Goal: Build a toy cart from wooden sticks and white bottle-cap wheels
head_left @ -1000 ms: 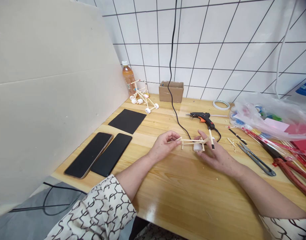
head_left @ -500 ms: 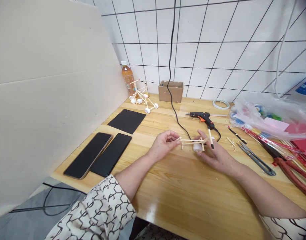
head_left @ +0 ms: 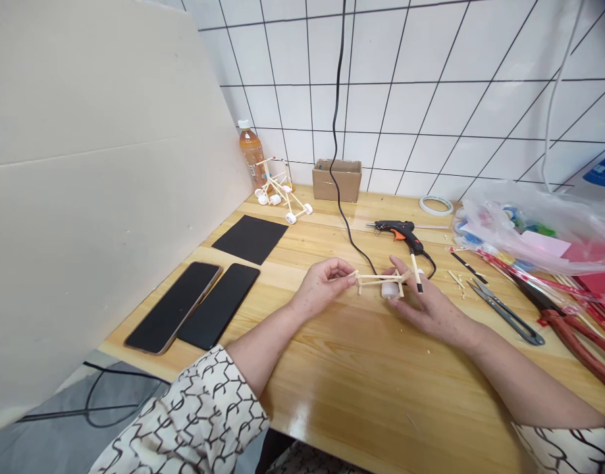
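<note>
A small frame of pale wooden sticks [head_left: 376, 280] is held between my two hands above the table. My left hand [head_left: 326, 282] pinches its left end between thumb and fingers. Around the right end curls my right hand [head_left: 423, 303], thumb below and fingers behind, gripping the frame beside a white bottle cap [head_left: 390, 289]. A short stick with a black tip [head_left: 417, 273] stands up at that end. Another stick model with white cap wheels [head_left: 277, 191] stands at the back left.
Behind my right hand lies a black glue gun [head_left: 398, 230] with its cord. Thread snips [head_left: 507, 313], red-handled pliers [head_left: 573, 336] and a plastic bag [head_left: 534, 224] are at right. Two phones [head_left: 174, 306], a black sheet [head_left: 250, 238], a cardboard box [head_left: 338, 182], tape [head_left: 435, 205] and a bottle [head_left: 251, 155] also lie about.
Both hands keep the same hold on the stick frame. The whole view has shifted very slightly; nothing else visibly differs.
</note>
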A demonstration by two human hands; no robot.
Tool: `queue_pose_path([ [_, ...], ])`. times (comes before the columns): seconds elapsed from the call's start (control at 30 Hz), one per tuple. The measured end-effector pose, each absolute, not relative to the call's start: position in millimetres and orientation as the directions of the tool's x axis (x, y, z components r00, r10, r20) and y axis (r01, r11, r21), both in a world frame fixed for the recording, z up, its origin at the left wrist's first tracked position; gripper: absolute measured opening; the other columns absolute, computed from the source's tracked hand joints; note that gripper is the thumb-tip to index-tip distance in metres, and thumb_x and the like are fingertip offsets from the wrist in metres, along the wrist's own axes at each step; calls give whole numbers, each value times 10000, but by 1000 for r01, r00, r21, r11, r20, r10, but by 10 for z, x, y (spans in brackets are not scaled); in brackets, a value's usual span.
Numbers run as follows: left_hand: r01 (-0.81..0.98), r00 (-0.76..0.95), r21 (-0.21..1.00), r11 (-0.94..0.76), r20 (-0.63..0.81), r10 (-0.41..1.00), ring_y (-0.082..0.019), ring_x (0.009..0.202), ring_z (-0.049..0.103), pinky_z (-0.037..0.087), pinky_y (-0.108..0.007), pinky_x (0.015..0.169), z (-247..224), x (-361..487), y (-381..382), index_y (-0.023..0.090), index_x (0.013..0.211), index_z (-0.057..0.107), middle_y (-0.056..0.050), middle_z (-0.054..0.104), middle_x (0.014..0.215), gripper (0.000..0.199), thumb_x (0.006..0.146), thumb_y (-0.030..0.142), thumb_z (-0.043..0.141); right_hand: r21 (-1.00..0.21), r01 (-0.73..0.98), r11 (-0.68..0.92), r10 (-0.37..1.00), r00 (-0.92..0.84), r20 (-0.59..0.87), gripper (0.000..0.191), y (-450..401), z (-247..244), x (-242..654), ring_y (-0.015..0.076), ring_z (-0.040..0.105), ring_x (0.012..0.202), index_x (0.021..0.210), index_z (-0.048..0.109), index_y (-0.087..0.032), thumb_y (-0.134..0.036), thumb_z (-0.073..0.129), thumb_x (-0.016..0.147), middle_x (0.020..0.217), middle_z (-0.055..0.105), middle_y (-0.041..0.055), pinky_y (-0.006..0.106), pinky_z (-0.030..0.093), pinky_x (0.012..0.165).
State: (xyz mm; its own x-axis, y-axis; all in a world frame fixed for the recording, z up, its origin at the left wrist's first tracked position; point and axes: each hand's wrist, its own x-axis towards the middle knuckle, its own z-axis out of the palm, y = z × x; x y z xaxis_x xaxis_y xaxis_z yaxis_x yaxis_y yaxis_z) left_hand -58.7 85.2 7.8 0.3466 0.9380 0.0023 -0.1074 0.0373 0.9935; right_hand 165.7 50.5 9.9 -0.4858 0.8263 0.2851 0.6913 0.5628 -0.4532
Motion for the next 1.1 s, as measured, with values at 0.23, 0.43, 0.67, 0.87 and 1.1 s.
queue_pose_path([
  [0.23, -108, 348, 994, 28, 12, 937, -103, 677, 551, 415, -221, 660, 88, -588, 847, 123, 756, 618, -21, 631, 732, 249, 630, 305, 731, -457, 691, 559, 829, -484, 281, 691, 508, 111, 1643, 250, 565, 1015, 1436, 73, -273, -292, 453, 859, 1131, 555, 104, 431, 449, 880],
  [0.43, -102, 345, 994, 27, 10, 939, -107, 694, 554, 421, -227, 679, 90, -586, 841, 123, 755, 614, -25, 626, 737, 231, 641, 293, 720, -460, 700, 547, 837, -478, 268, 702, 503, 118, 1644, 261, 557, 1044, 1439, 69, -263, -300, 458, 856, 1148, 556, 110, 438, 452, 881],
  [0.67, -98, 347, 995, 27, 9, 938, -102, 698, 548, 419, -221, 681, 98, -583, 838, 121, 768, 613, -25, 621, 749, 200, 659, 264, 702, -460, 699, 547, 836, -477, 270, 695, 504, 128, 1642, 259, 558, 1056, 1442, 69, -248, -297, 447, 861, 1157, 556, 119, 433, 452, 885],
  [0.87, -91, 342, 995, 34, -1, 940, -102, 701, 547, 416, -221, 678, 112, -588, 835, 124, 776, 610, -22, 620, 759, 230, 649, 286, 713, -467, 699, 542, 839, -479, 256, 700, 495, 134, 1651, 256, 560, 1045, 1441, 59, -252, -296, 449, 862, 1171, 547, 118, 445, 444, 894],
  [1.1, -101, 349, 994, 41, -3, 937, -89, 673, 545, 408, -210, 652, 76, -602, 851, 130, 873, 599, -14, 613, 769, 318, 637, 297, 731, -462, 696, 550, 835, -481, 268, 697, 502, 140, 1641, 263, 567, 1028, 1443, 69, -253, -302, 447, 859, 1143, 560, 119, 454, 447, 889],
])
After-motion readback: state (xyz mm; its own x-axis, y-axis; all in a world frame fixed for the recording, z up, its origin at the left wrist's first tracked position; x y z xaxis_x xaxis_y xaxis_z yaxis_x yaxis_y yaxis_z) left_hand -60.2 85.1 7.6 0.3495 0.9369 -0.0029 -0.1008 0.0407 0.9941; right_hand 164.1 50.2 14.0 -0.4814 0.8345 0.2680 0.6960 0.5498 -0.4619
